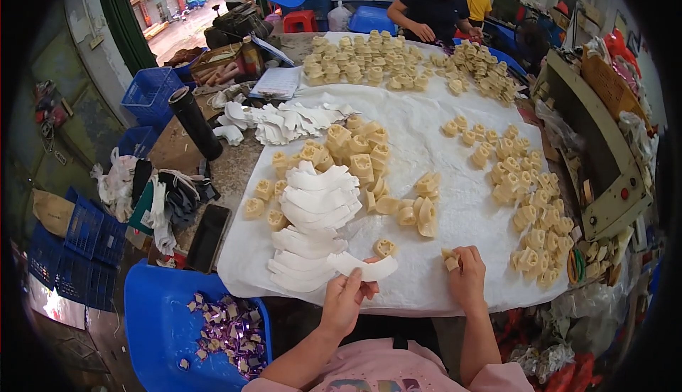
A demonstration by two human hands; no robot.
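Near the front edge of the table, my left hand [344, 301] pinches a curved white strip [376, 270] between thumb and fingers. To its right, my right hand [467, 278] closes on a small cream-coloured molded piece [450, 258], partly hidden by the fingers. The two hands are apart. A fanned pile of similar white strips [312, 239] lies just left of my left hand. One loose cream piece with a hollow top [385, 248] sits on the white cloth beyond the held strip. Behind the pile rises a heap of cream pieces [359, 154].
More cream pieces [536, 214] line the right side of the white-covered table [426, 299]. A blue tub [153, 321] with purple-wrapped pieces stands low left. A grey-green machine [604, 143] borders the right edge. Across the table, a person in dark clothes [437, 12] works beside stacked pieces.
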